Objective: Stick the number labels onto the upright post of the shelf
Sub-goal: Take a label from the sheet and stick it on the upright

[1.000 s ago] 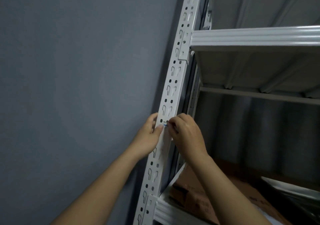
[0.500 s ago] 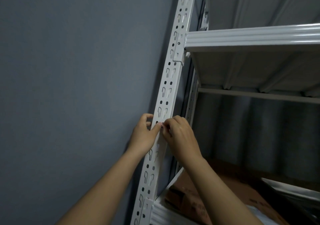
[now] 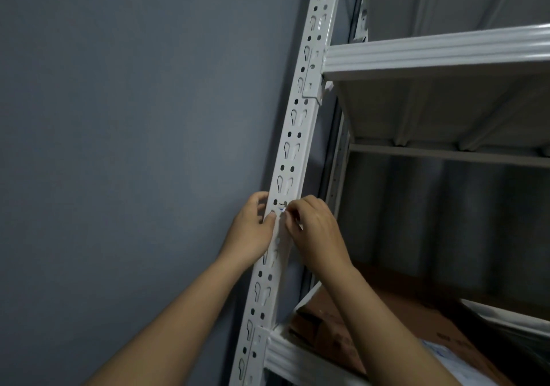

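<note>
A white perforated upright post (image 3: pixel 297 135) of a metal shelf leans up through the middle of the head view. My left hand (image 3: pixel 253 230) wraps round the post's left edge, its thumb lying on the front face. My right hand (image 3: pixel 312 228) is at the same height from the right, fingertips pinching a small white label (image 3: pixel 281 208) with a blue mark against the post face. Most of the label is hidden by my fingers.
A grey wall (image 3: pixel 134 147) fills the left. A white shelf beam (image 3: pixel 431 49) joins the post above my hands, and a lower beam (image 3: pixel 297 359) below. Brown cardboard boxes (image 3: pixel 342 332) lie on the lower shelf.
Both hands have stayed at the same spot on the post, with small shifts of the fingertips on the label. The view has shifted slightly.
</note>
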{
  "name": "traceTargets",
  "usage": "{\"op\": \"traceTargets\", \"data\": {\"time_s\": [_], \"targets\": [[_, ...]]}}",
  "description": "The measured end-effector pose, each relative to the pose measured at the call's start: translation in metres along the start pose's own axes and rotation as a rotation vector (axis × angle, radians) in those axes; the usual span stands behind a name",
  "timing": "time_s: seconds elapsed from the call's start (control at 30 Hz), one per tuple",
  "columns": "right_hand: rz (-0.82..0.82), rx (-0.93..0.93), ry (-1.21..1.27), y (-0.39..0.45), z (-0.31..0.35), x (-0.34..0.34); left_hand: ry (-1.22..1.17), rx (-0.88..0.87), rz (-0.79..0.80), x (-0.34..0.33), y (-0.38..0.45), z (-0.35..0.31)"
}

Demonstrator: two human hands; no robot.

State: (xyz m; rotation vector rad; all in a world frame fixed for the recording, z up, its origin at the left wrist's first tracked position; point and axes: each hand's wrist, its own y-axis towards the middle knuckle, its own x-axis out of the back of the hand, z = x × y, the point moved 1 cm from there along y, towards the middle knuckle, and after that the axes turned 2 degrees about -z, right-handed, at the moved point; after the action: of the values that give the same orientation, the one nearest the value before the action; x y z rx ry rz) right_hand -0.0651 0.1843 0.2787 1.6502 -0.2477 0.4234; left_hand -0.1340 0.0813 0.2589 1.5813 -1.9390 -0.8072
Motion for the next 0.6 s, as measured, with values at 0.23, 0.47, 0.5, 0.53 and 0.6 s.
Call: {"op": "traceTargets", "data": {"time_s": [0.23, 0.47, 0.5, 0.53, 0.6], "targets": [[0.075, -0.036, 0.145, -0.031, 0.000, -0.006, 0.095, -0.019, -0.067, 0.009, -0.008, 0.009], [-0.108, -0.472, 0.794, -0.027, 0.014, 0.022, 0.107, -0.164, -0.048, 0.020, -0.027, -0.023], [-0.111, -0.507, 0.877, -0.028, 0.017, 0.024, 0.059, -0.147, -0.016, 0.022, -0.030, -0.026], [-0.118, -0.524, 0.931, -0.029, 0.019, 0.026, 0.009, -0.129, 0.006, 0.023, -0.034, -0.028], [-0.136, -0.531, 1.001, -0.031, 0.024, 0.028, -0.085, -0.087, 0.022, 0.026, -0.042, -0.034]]}}
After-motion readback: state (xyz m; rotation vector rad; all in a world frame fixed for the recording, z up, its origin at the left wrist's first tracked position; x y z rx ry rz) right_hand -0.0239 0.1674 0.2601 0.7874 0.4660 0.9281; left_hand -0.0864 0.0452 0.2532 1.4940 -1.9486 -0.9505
